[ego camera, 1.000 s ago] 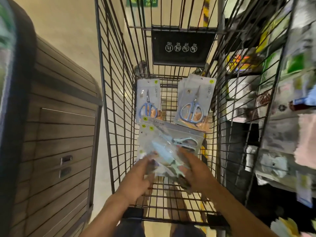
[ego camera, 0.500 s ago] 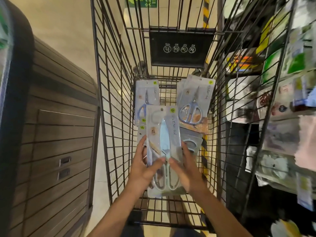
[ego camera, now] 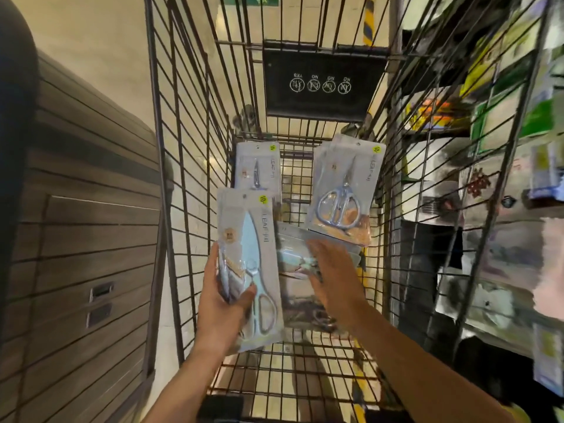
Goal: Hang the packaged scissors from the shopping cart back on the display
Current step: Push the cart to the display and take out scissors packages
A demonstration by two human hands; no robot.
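My left hand (ego camera: 224, 303) grips a pack of scissors (ego camera: 250, 264) upright over the near end of the cart (ego camera: 171, 178), thumb curled across the front by the handles, fingers behind the card. Pack's pale-blue blade points up; yellow sticker at its top right corner. My right hand (ego camera: 334, 276) is w/ fingers straight and together, palm down, reaching onto a blurred pack (ego camera: 293, 254) lying flat on the cart floor; can't tell if it has hold of it. Farther in, two more packs stand against the far end: a small one (ego camera: 259, 169) at left, partly behind the held pack, and a larger one w/ silver scissors (ego camera: 345, 190) at right, leaning on the side wires. Above them a black sign (ego camera: 323, 83) w/ four round icons. Display rack (ego camera: 500, 184) of goods stands right of the cart, blurred; wood-slat counter (ego camera: 82, 239) at left.
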